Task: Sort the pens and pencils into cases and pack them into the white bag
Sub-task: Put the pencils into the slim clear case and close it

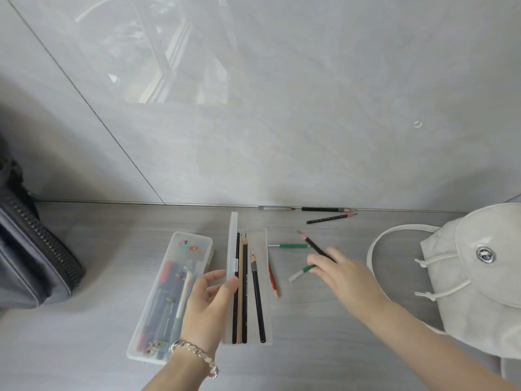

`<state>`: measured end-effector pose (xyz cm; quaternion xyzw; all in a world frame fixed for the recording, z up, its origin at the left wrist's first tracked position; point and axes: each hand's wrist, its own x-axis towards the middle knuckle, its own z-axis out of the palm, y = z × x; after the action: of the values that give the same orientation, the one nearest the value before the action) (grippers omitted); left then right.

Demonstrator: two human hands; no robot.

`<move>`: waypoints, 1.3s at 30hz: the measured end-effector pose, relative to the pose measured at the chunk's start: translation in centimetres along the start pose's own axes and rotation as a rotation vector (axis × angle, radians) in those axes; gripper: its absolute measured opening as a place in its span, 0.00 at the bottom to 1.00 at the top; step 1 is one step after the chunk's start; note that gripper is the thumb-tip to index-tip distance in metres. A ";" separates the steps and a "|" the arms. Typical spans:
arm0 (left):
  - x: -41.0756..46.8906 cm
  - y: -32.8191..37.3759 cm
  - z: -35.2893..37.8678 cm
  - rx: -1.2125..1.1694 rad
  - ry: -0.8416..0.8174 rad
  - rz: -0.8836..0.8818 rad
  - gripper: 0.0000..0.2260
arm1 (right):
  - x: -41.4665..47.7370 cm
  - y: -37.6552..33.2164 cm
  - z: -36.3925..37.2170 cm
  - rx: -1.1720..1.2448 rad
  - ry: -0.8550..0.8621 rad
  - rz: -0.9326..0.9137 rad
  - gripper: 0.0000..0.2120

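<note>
Standing open at lower centre, a clear case (263, 277) is seen with four pencils (258, 300) laid lengthwise; its raised lid (233, 244) is pinched by the left hand (208, 303). Pens (166, 280) show dimly through the second case (194, 244), lower left. A black pencil (313, 245) is gripped by the blurred right hand (346, 273), right of the open case. The white bag (479, 292) is cut off at the right edge.

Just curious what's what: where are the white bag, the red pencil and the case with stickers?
white bag (451, 320), head view, cloth body.
red pencil (273, 279), head view, mid-shaft.
case with stickers (166, 292), head view, middle of lid.
</note>
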<state>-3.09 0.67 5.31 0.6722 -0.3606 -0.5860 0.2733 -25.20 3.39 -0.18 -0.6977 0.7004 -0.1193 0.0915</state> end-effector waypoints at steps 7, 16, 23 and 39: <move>-1.0 0.5 0.1 -0.010 -0.079 0.034 0.15 | 1.0 -4.3 -3.8 0.255 -0.341 -0.254 0.09; -1.9 0.8 -0.3 -0.042 -0.110 0.087 0.13 | 0.9 -4.0 -3.2 0.265 -0.015 -0.435 0.18; -2.2 1.0 0.0 -0.029 -0.066 0.122 0.21 | -0.1 -8.1 -2.0 0.751 0.280 0.038 0.12; -2.9 0.4 0.5 -0.090 -0.079 0.187 0.15 | -0.9 -9.1 2.0 0.123 0.198 -0.081 0.21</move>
<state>-3.85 2.80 7.24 0.5990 -0.4055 -0.5996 0.3424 -15.91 4.27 0.56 -0.7034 0.6686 -0.2338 0.0596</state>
